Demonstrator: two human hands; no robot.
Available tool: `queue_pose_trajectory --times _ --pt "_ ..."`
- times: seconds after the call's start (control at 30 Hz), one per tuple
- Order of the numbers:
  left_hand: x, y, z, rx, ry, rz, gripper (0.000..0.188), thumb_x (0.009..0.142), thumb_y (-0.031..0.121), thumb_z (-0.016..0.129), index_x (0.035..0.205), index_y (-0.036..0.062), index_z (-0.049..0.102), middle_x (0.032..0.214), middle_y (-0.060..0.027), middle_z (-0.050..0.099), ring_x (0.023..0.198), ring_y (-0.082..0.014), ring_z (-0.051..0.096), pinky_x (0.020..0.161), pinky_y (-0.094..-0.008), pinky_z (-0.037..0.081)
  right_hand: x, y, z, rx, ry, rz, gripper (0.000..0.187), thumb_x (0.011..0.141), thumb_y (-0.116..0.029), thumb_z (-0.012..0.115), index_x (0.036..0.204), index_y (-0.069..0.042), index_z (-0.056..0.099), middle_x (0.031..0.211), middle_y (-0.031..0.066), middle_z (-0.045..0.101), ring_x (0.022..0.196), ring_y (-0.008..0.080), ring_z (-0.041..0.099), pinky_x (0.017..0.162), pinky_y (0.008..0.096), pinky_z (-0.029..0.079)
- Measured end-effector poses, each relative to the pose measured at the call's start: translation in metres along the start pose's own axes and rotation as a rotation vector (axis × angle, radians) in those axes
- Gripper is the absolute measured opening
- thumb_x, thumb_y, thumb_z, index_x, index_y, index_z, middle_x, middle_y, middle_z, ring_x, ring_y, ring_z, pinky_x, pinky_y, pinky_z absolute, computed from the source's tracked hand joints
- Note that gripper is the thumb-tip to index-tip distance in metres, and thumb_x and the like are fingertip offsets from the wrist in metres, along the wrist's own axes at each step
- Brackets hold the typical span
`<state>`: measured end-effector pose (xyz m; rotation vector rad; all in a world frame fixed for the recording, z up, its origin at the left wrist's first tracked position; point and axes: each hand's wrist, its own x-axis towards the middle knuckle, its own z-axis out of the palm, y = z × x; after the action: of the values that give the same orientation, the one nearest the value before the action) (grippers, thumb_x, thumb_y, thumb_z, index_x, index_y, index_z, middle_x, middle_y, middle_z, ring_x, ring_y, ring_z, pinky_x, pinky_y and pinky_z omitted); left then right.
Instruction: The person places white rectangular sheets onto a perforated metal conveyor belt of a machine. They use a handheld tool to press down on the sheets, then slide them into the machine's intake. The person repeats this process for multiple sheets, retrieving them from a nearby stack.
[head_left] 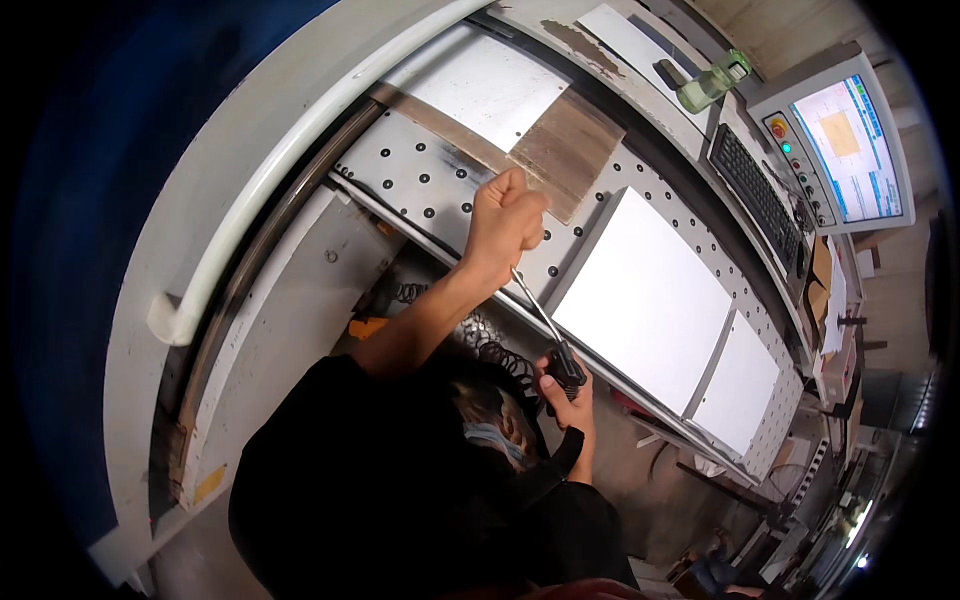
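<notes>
My left hand [505,228] is a closed fist above the dotted worktable [420,165], beside the brown board [570,150]. Whatever its curled fingers hold, if anything, is hidden. In my right hand [572,398], lower and nearer my body, is a black air blow gun [566,366]. Its thin metal nozzle slants up and left, the tip close to my left wrist. A white panel [485,88] lies at the far left of the table, next to the brown board. To the right of my hands rests a thick white panel or stack [650,295], with a smaller white panel [738,382] beyond.
A pale curved rail [300,130] runs along the machine at left. Black coiled hose [490,350] hangs below the table edge. At the right are a keyboard [755,185], a lit control screen [850,150] and a green bottle [712,82]. Another person [715,575] appears at lower right.
</notes>
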<state>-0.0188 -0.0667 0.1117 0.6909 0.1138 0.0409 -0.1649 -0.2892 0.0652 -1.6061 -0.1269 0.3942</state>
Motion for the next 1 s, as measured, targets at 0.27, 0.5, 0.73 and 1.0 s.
queue_pose_trajectory --times 0.27,0.5,0.73,1.0 --pt "0.073 -0.023 -0.026 0.913 -0.523 0.326 0.063 0.093 0.032 0.074 0.147 0.0106 0.049 0.144 -0.0135 0.053 0.138 -0.0259 0.046 0.107 -0.042 0.044 0.01 -0.022 -0.04 0.24 0.514 -0.123 0.029 0.097 -0.025 0.065 0.109 0.0 0.058 0.083 0.0076 0.062 0.077 0.02 0.062 0.076 0.0361 0.052" --pt "0.257 -0.027 -0.204 2.159 0.079 0.413 0.07 0.102 0.058 0.043 0.156 0.0141 0.04 0.163 -0.0252 0.027 0.152 -0.0426 0.021 0.122 -0.0586 0.018 0.028 -0.026 -0.081 0.256 0.22 0.329 0.031 0.099 -0.028 0.062 0.111 0.0 0.057 0.065 0.0046 0.054 0.055 0.0174 0.057 0.054 0.034 0.052" --pt "0.222 -0.061 -0.2 2.145 0.054 0.636 0.058 0.106 0.047 0.04 0.154 0.0146 0.044 0.16 -0.0233 0.036 0.148 -0.0439 0.031 0.122 -0.0554 0.021 0.033 -0.025 -0.035 0.229 0.247 0.313 0.025 0.1 -0.025 0.064 0.106 -0.001 0.061 0.064 0.002 0.053 0.054 0.0121 0.051 0.052 0.0292 0.044" --pt "0.125 -0.078 -0.186 2.096 0.066 0.746 0.052 0.102 0.038 0.051 0.147 0.0122 0.053 0.152 -0.0232 0.046 0.141 -0.0467 0.039 0.117 -0.0593 0.027 0.067 -0.032 -0.021 -0.23 0.008 0.307 0.031 0.099 -0.032 0.068 0.105 -0.002 0.066 0.067 -0.0014 0.056 0.059 0.0089 0.052 0.052 0.0277 0.041"
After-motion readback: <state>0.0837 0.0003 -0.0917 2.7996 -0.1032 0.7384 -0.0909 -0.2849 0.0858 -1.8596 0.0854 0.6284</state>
